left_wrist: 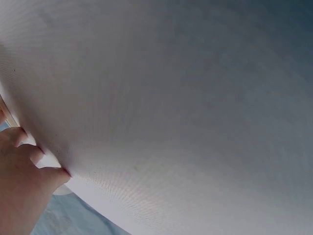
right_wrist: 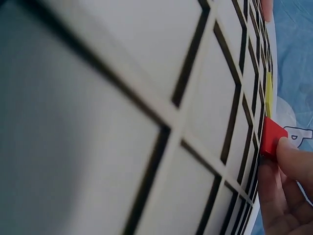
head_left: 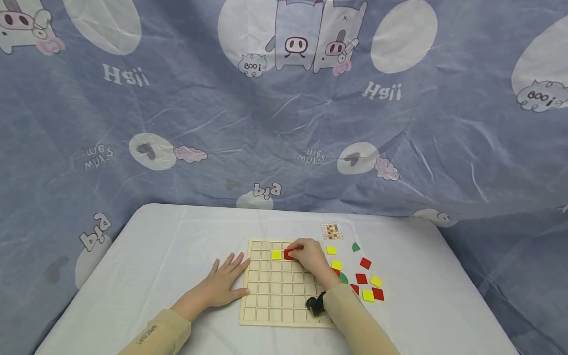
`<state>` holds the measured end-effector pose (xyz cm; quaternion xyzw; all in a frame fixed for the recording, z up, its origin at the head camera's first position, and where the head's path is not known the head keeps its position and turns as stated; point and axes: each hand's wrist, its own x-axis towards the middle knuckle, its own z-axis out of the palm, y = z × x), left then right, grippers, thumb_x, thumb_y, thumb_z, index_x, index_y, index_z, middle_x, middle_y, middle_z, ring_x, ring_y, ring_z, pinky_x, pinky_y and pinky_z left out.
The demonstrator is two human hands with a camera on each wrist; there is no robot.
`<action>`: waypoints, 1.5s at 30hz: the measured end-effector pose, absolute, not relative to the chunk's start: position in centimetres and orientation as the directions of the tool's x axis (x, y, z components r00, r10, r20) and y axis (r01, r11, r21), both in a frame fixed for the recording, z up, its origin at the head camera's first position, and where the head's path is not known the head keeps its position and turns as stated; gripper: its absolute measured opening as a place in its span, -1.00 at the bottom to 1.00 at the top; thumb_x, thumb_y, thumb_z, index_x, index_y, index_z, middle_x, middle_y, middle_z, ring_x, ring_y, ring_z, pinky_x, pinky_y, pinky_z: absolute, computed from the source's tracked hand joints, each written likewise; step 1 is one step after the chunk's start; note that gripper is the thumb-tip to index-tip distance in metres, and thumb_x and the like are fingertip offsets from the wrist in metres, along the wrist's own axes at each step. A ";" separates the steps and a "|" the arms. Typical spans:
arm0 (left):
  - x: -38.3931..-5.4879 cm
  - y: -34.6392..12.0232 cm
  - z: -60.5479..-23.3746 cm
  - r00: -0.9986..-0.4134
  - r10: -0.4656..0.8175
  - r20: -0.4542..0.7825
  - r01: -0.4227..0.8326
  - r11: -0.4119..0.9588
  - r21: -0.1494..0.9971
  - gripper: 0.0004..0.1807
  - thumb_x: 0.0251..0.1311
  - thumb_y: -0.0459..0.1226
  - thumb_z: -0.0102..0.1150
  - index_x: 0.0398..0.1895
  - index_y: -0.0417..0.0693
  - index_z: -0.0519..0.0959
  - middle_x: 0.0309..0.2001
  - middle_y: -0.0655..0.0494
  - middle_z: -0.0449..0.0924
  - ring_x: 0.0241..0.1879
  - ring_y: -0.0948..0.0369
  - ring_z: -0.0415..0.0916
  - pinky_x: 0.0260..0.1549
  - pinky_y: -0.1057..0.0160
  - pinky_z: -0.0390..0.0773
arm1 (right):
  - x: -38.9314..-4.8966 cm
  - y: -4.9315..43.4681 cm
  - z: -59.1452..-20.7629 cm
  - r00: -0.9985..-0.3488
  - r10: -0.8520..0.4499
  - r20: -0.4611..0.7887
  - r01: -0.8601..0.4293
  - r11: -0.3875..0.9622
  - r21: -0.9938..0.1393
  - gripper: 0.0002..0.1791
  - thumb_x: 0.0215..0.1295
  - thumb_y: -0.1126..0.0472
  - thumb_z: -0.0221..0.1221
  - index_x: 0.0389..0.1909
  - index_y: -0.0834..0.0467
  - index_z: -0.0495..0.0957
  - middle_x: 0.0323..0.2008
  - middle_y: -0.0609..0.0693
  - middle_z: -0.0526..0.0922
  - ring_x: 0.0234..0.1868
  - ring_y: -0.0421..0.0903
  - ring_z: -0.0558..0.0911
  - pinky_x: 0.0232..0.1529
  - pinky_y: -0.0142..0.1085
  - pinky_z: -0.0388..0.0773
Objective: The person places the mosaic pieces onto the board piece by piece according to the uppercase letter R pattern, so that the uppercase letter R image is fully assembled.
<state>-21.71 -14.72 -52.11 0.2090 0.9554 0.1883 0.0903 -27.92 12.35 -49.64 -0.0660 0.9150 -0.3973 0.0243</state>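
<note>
A pale wooden grid board (head_left: 268, 300) lies on the white table. One yellow square tile (head_left: 276, 255) sits in a cell of its second row from the back. Just right of it, my right hand (head_left: 310, 256) pinches a red square tile (head_left: 288, 254) between thumb and fingers. In the right wrist view the red tile (right_wrist: 273, 139) is tilted at the grid, beside the yellow tile (right_wrist: 269, 94). My left hand (head_left: 224, 282) rests with fingers spread on the table, its fingertips and thumb at the board's left edge.
Right of the board lie several loose red tiles (head_left: 366, 263), yellow tiles (head_left: 331, 250) and green rounded pieces (head_left: 356, 247); my right forearm partly covers some. A small patterned card (head_left: 332, 230) lies behind them. A black wrist camera (head_left: 315, 304) hangs over the board's front right. Printed cloth (head_left: 284, 123) stands behind the table.
</note>
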 end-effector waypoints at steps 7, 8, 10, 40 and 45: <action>-21.6 -14.7 -51.8 -0.897 0.429 -0.108 0.352 0.841 0.412 -0.10 0.24 0.23 0.10 0.55 0.06 0.11 0.57 -0.07 -0.01 0.56 -0.14 -0.16 0.42 -0.39 -0.18 | -28.0 11.8 -49.8 -0.984 -0.175 0.035 -0.151 0.716 -0.682 -0.91 0.21 0.30 0.34 -0.27 0.12 0.74 -0.29 0.00 0.66 -0.34 -0.12 0.60 -0.31 -0.31 0.58; -21.6 -14.6 -51.8 -0.897 0.429 -0.110 0.351 0.840 0.414 -0.10 0.24 0.23 0.10 0.55 0.07 0.11 0.57 -0.07 -0.01 0.56 -0.14 -0.16 0.42 -0.39 -0.18 | -28.0 11.7 -49.8 -0.984 -0.174 0.035 -0.152 0.721 -0.676 -0.91 0.21 0.29 0.34 -0.27 0.12 0.74 -0.29 0.00 0.65 -0.34 -0.12 0.58 -0.32 -0.31 0.57; -21.6 -14.6 -51.8 -0.896 0.430 -0.112 0.351 0.840 0.414 -0.09 0.24 0.24 0.09 0.55 0.07 0.10 0.57 -0.07 -0.02 0.56 -0.13 -0.16 0.42 -0.39 -0.18 | -27.9 11.7 -49.8 -0.985 -0.172 0.028 -0.146 0.727 -0.670 -0.92 0.22 0.29 0.34 -0.27 0.13 0.74 -0.31 0.00 0.62 -0.37 -0.13 0.55 -0.34 -0.31 0.55; -21.6 -14.7 -51.7 -0.896 0.426 -0.123 0.346 0.845 0.408 -0.09 0.24 0.25 0.09 0.55 0.08 0.10 0.58 -0.05 -0.03 0.57 -0.12 -0.18 0.43 -0.38 -0.19 | -29.4 21.9 -49.8 -0.995 0.070 -0.072 0.101 0.746 -0.658 -0.76 0.20 0.29 0.34 -0.11 0.26 0.68 -0.15 0.18 0.64 -0.18 0.03 0.59 -0.11 -0.11 0.59; -21.6 -14.6 -51.6 -0.896 0.426 -0.122 0.345 0.844 0.412 -0.09 0.24 0.25 0.09 0.55 0.08 0.10 0.57 -0.05 -0.02 0.57 -0.12 -0.17 0.43 -0.38 -0.19 | -29.5 22.2 -50.1 -0.991 0.079 -0.110 0.132 0.737 -0.663 -0.71 0.17 0.28 0.37 -0.09 0.27 0.66 -0.18 0.17 0.59 -0.23 -0.01 0.50 -0.15 -0.17 0.51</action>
